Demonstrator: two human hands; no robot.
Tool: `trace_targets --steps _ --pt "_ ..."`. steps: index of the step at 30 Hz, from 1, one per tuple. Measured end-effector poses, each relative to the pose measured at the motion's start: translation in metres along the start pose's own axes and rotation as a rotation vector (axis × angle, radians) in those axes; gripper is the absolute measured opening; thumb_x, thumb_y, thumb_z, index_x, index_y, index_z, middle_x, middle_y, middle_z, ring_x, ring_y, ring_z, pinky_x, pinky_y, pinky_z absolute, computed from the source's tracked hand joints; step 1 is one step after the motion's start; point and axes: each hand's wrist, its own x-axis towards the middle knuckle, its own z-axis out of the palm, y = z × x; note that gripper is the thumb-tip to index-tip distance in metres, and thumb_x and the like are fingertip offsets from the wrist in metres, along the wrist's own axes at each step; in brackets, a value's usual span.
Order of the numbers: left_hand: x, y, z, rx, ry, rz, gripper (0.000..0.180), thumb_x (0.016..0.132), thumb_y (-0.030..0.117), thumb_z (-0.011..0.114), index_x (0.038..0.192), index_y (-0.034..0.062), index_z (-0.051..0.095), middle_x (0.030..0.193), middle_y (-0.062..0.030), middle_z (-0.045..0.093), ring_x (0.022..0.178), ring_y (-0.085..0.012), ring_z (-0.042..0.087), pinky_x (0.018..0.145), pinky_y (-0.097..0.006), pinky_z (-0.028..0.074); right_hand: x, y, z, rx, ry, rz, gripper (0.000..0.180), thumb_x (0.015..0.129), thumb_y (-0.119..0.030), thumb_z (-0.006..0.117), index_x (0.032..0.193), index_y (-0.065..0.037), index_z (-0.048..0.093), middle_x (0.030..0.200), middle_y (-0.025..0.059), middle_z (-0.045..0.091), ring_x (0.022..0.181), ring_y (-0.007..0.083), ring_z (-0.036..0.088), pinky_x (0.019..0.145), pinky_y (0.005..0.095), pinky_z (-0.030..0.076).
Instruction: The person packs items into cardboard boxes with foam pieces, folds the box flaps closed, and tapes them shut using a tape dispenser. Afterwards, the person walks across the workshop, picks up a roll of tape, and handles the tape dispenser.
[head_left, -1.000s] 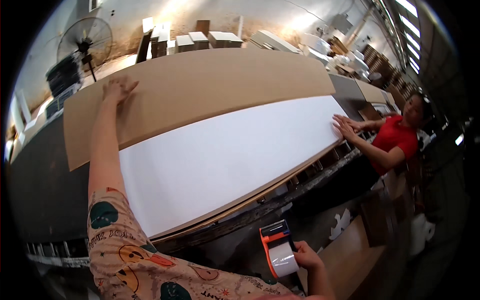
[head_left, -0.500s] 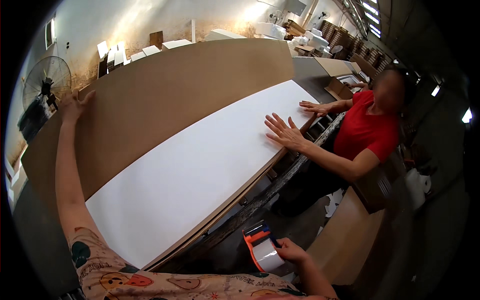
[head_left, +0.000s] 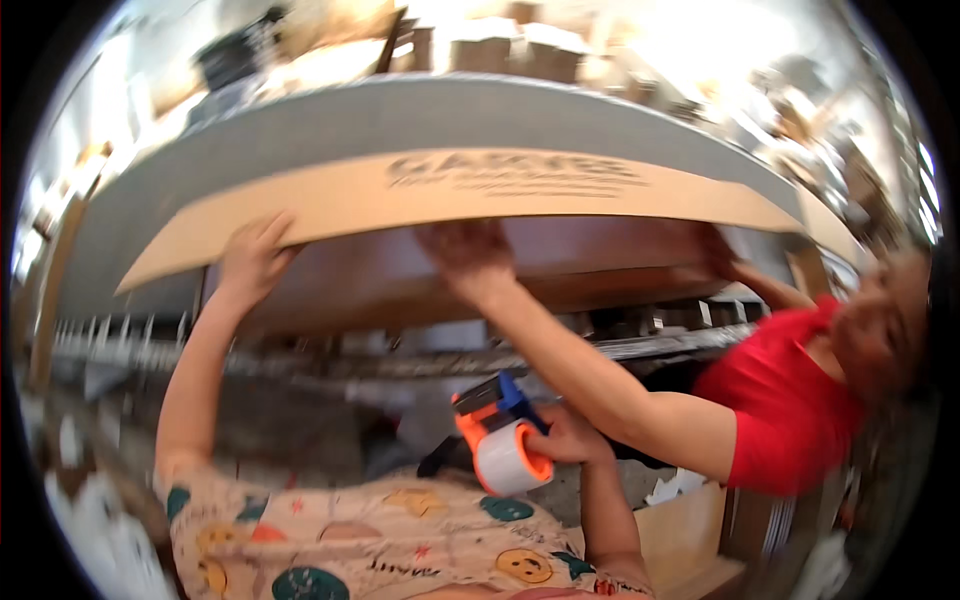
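In the head view, the left hand (head_left: 252, 262) spreads released fingers flat against the raised long brown cardboard sheet (head_left: 470, 195), while the right hand (head_left: 568, 438), fingers clenched, grasps an orange-and-blue tape dispenser with a white roll (head_left: 500, 445) low beside a co-worker's outstretched arm (head_left: 600, 375).

Cream short sleeves (head_left: 215, 520), colourful smiley print

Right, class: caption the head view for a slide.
Left hand lifts a cardboard flap, right hand holds a tape dispenser.
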Motion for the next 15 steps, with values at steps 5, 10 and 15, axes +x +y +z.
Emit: trace_targets --steps 5,10,15 --pt "-0.031 0.023 0.050 0.202 -0.013 -0.117 0.072 0.083 0.054 0.059 0.132 0.0029 0.044 0.138 -0.0164 0.042 0.128 -0.0329 0.038 0.106 -0.052 0.025 0.000 0.012 -0.003 0.144 -0.172 0.106 0.031 0.073 -0.011 0.061 0.101 0.001 0.065 0.087 0.0058 0.067 0.081 0.0078 0.057 0.076 0.0259 0.049" --pt "-0.061 0.025 0.078 0.260 0.183 -0.229 0.078 0.084 0.060 0.052 0.137 0.0040 0.039 0.142 -0.0158 0.037 0.134 -0.0319 0.031 0.109 -0.052 0.020 0.004 0.042 0.016 0.263 -0.249 0.238 0.029 0.074 -0.007 0.060 0.100 0.004 0.064 0.088 0.0033 0.066 0.082 0.0077 0.057 0.075 0.0243 0.048" --pt "-0.071 0.019 0.071 0.313 0.273 -0.201 0.067 0.081 0.061 0.055 0.121 0.0068 0.052 0.125 -0.0110 0.052 0.117 -0.0252 0.047 0.099 -0.043 0.033 0.011 0.007 0.014 0.144 -0.165 0.229 0.023 0.071 -0.004 0.060 0.092 0.005 0.066 0.086 0.0040 0.065 0.077 0.0088 0.057 0.072 0.0244 0.047"
